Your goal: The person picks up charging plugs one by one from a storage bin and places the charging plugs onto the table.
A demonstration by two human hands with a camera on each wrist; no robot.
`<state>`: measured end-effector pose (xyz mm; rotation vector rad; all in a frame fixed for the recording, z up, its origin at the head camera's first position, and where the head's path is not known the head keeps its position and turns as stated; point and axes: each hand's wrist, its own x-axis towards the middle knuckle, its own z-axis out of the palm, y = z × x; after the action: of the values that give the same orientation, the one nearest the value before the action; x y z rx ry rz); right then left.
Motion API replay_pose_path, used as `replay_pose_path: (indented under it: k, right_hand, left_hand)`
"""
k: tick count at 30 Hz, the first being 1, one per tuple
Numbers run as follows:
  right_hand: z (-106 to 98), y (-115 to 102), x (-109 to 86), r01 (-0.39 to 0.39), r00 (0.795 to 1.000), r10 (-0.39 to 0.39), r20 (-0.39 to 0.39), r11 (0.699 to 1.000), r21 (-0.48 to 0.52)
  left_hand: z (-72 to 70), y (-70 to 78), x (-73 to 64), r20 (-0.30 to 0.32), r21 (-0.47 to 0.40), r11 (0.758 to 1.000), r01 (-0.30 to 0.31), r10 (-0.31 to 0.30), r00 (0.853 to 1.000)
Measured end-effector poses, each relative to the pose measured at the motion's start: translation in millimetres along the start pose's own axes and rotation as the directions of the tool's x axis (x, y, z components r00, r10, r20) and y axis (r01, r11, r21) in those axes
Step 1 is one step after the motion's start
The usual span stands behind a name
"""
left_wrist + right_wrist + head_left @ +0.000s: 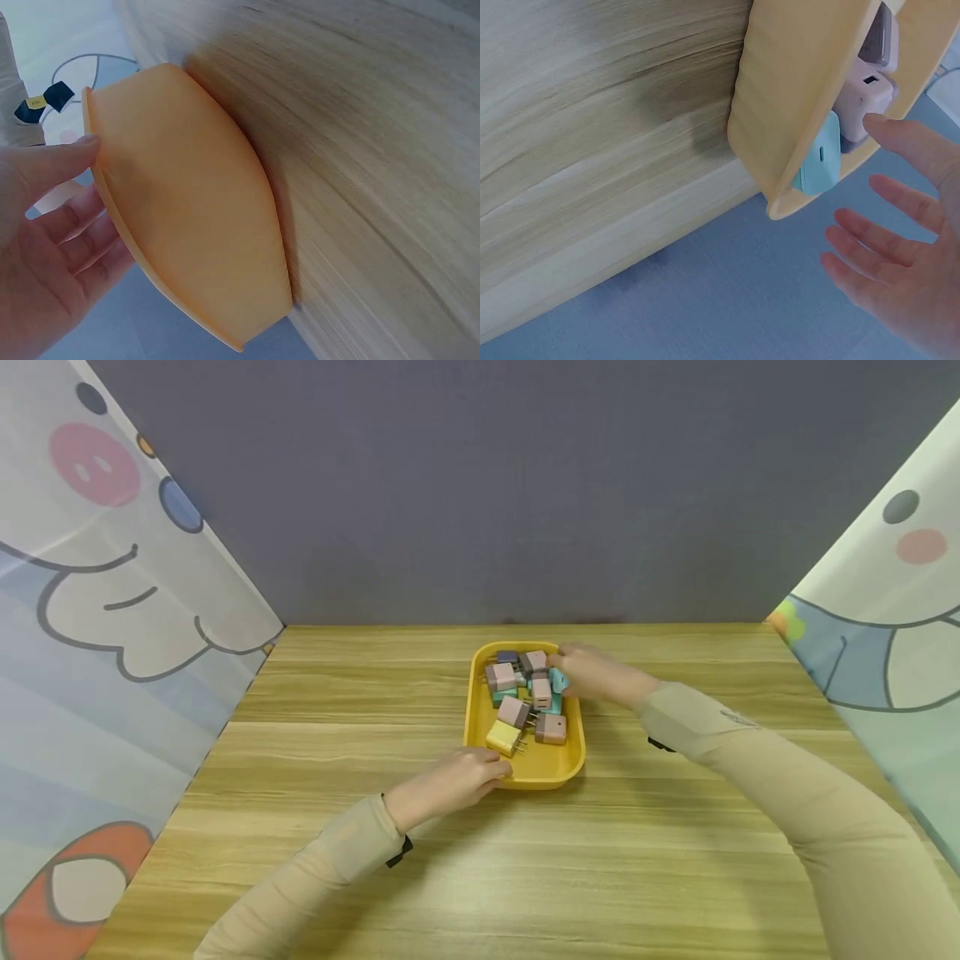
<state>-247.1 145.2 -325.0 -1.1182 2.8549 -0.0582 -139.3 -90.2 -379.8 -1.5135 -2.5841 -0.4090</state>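
A yellow plastic tray (pixel 543 767) holds several plug-in chargers, mostly pink-and-grey, with teal ones, a dark one and a yellow charger (pixel 504 737). My left hand (pixel 457 785) holds the tray's near left corner. Its thumb rests on the rim (pixel 112 195), and the other fingers sit behind it in the left wrist view. My right hand (pixel 600 675) hovers at the far right rim, fingers spread and slightly bent. In the right wrist view, the thumb overlaps the edge of a pink charger (pixel 862 97), beside a teal charger (pixel 821 157). Nothing sits between its fingers.
The tray stands on a wood-grain table (pixel 337 702). Behind rises a plain grey-blue wall (pixel 480 493). Cartoon-printed sheets (pixel 135 610) hang on both sides of the table.
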Motion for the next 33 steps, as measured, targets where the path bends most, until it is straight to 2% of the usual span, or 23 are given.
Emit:
replay_pose_path:
  k: [8, 14, 20, 26, 33]
  right_hand:
    - [5.3, -2.7, 8.1, -0.061, 0.995, 0.064, 0.083, 0.997, -0.04]
    - [11.5, -3.2, 13.7, -0.083, 0.99, 0.091, 0.105, 0.994, -0.077]
    - [16.8, -4.1, 19.0, -0.111, 0.985, 0.12, 0.127, 0.991, -0.072]
    - [23.7, -6.3, 20.3, -0.09, 0.991, 0.101, 0.089, 0.989, -0.117]
    - [31.2, -7.9, 22.1, -0.088, 0.996, 0.088, -0.004, 0.985, -0.152]
  left_hand:
    - [-0.1, -0.6, 0.6, 0.011, 0.008, 1.0, 0.015, -0.016, 1.0]
    - [0.6, -1.0, 0.0, 0.006, 0.009, 1.0, 0.019, -0.019, 1.0]
    - [1.6, -1.2, -0.4, -0.003, 0.009, 1.0, 0.018, -0.018, 1.0]
    - [3.2, -0.9, -1.5, -0.003, 0.009, 1.0, 0.024, -0.024, 1.0]
    - [3.5, -0.1, -1.8, 0.011, 0.014, 0.999, 0.043, -0.044, 0.999]
